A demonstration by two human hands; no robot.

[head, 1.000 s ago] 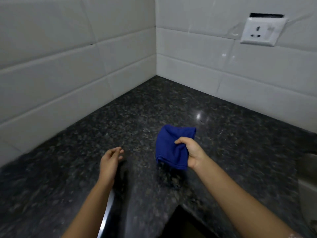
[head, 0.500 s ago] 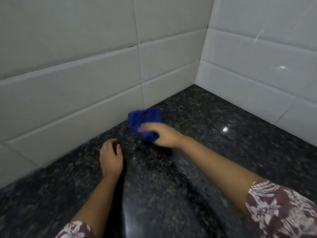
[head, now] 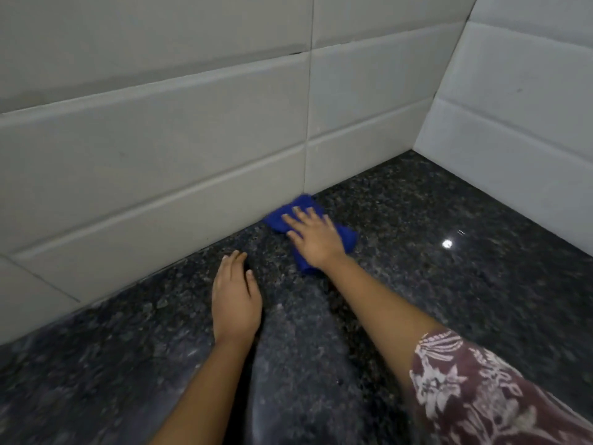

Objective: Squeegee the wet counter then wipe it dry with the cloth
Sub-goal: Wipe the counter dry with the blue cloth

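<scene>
Pressing the blue cloth (head: 348,236) flat on the dark speckled counter (head: 449,300), the right hand (head: 313,237) lies palm down with its fingers (head: 296,216) spread apart over it, the cloth's far edge touching the tiled wall (head: 160,155). Just nearer, the left hand (head: 236,300) rests empty on the counter, fingers together.

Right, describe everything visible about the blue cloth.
The blue cloth is deep blue, soft-looking fabric, bunched and folded rather than spread. It lies flat on the dark speckled counter, its far edge at the foot of the white tiled wall. The right hand presses on it, fingers spread, covering its middle. The left hand rests apart.
</scene>
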